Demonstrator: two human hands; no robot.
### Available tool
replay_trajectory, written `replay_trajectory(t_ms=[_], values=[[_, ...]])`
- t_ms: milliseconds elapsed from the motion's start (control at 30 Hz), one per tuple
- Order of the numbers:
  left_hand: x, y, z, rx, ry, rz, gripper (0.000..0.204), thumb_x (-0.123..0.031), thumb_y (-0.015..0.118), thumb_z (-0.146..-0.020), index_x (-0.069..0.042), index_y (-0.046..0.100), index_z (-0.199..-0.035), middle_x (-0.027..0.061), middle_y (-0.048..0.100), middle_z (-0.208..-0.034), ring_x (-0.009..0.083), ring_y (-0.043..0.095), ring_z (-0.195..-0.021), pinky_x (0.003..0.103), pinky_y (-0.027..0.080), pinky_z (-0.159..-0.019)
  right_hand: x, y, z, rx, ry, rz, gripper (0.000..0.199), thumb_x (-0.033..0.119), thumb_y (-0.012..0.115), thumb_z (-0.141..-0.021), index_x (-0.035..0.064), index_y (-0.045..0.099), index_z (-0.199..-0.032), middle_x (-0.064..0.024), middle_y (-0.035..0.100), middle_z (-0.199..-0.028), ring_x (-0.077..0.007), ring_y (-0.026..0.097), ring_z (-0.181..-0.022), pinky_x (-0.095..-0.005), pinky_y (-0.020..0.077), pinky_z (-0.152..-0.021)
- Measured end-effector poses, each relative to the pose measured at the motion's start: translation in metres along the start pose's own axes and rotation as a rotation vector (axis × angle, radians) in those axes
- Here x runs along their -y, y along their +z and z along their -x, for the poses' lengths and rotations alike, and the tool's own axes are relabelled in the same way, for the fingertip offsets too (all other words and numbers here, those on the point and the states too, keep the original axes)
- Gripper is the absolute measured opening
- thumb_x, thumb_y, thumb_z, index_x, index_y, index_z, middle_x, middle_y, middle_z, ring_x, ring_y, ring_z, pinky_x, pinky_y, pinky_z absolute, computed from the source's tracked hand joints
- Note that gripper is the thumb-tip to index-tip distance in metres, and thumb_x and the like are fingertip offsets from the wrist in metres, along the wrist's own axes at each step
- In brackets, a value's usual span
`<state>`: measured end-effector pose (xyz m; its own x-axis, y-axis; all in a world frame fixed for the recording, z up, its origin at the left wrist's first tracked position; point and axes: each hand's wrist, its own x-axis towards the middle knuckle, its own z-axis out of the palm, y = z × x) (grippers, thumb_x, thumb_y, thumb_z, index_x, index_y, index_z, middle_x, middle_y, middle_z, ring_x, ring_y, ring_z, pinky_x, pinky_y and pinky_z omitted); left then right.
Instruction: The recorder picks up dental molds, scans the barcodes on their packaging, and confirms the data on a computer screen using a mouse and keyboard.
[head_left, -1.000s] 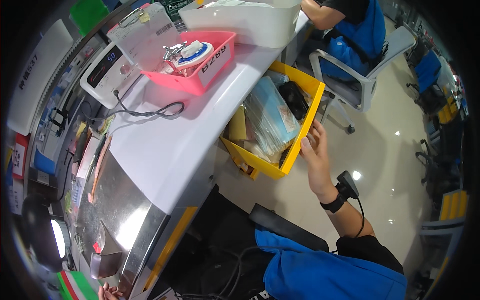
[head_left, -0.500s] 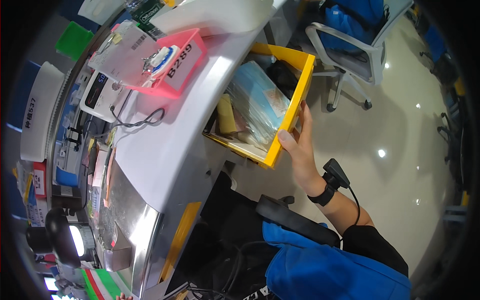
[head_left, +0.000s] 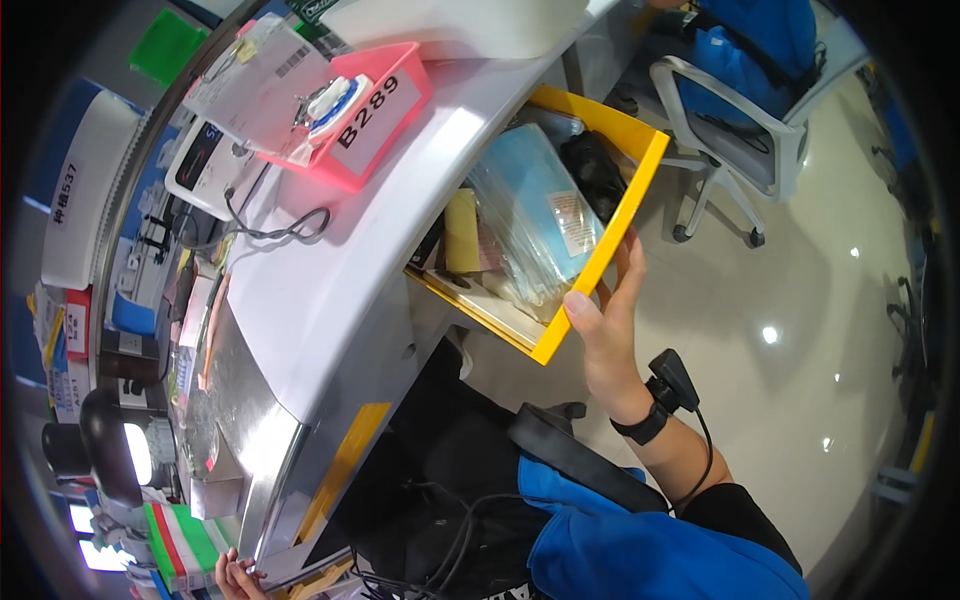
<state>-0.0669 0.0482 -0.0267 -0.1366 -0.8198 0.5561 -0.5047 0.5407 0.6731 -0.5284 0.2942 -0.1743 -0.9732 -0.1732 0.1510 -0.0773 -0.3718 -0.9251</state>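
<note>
Gripping the open yellow drawer [head_left: 632, 195] by its front, 1 o'clock: right hand [head_left: 612, 335], as half a second ago; contents stay exposed; left hand [head_left: 238, 578], 7 o'clock, shows more; cannot tell its grasp.

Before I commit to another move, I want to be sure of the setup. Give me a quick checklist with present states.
1. Right hand on the yellow drawer: ok, thumb and fingers at its front edge.
2. Drawer open, contents in sight: ok, a blue packet lies inside, near a black item.
3. Everything under the packet visible: not ok, it covers part of the contents.
4. Left hand free: cannot tell, it is partly cut off at the lower edge.
5. Wrist cable clear of the drawer: ok, it runs toward the elbow.
6. Drawer clear of the chair: cannot tell, depth is uncertain.
</note>
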Motion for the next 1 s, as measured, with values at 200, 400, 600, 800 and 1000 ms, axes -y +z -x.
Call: replay_trajectory(t_ms=[200, 400, 600, 800, 1000], values=[[-0.004, 0.020, 0.008, 0.002, -0.093, 0.001, 0.023, -0.007, 0.060, -0.098, 0.006, 0.061, -0.117, 0.0159, 0.068, -0.105, 0.0200, 0.064, -0.083, 0.029, 0.054, -0.065, 0.037, 0.004, -0.009, -0.132, -0.428, 0.612, 0.091, 0.015, 0.072, -0.079, 0.0067, 0.020, -0.153, -0.0220, 0.027, -0.150, -0.0394, 0.032, -0.138, -0.0502, 0.0206, -0.118], [-0.009, 0.053, 0.019, 0.091, -0.025, 0.080, 0.022, -0.006, 0.061, -0.100, 0.006, 0.065, -0.117, 0.0152, 0.071, -0.102, 0.0179, 0.066, -0.082, 0.029, 0.054, -0.066, 0.087, 0.037, -0.066, 0.699, -0.510, 1.141, 0.033, 0.021, 0.071, -0.085, 0.0016, 0.065, -0.111, -0.0196, 0.067, -0.106, -0.0373, 0.063, -0.104, -0.0419, 0.0494, -0.092], [-0.004, 0.049, 0.027, 0.048, -0.008, 0.239, 0.020, -0.004, 0.062, -0.100, 0.005, 0.066, -0.116, 0.0156, 0.072, -0.102, 0.0172, 0.066, -0.082, 0.027, 0.054, -0.069, 0.066, 0.080, -0.105, 1.416, 0.098, 1.400, 0.043, 0.038, 0.056, -0.098, 0.0009, 0.069, -0.113, -0.0244, 0.071, -0.105, -0.0393, 0.068, -0.097, -0.0441, 0.0533, -0.084], [0.009, 0.037, 0.037, 0.010, -0.043, 0.340, 0.015, -0.001, 0.061, -0.099, 0.006, 0.066, -0.111, 0.0167, 0.072, -0.105, 0.0192, 0.066, -0.087, 0.028, 0.054, -0.077, 0.054, 0.083, -0.104, 1.399, 0.121, 1.314, 0.046, 0.036, 0.053, -0.096, -0.0056, 0.068, -0.105, -0.0223, 0.072, -0.091, -0.0364, 0.070, -0.086, -0.0439, 0.0535, -0.076], [0.023, 0.033, 0.040, 0.035, -0.149, 0.381, 0.017, -0.001, 0.059, -0.100, 0.005, 0.065, -0.114, 0.0169, 0.071, -0.108, 0.0211, 0.068, -0.094, 0.029, 0.055, -0.082, 0.054, 0.073, -0.101, 1.264, 0.333, 1.294, 0.044, 0.029, 0.044, -0.099, -0.0086, 0.066, -0.107, -0.0239, 0.072, -0.096, -0.0357, 0.069, -0.085, -0.0412, 0.0518, -0.078]])
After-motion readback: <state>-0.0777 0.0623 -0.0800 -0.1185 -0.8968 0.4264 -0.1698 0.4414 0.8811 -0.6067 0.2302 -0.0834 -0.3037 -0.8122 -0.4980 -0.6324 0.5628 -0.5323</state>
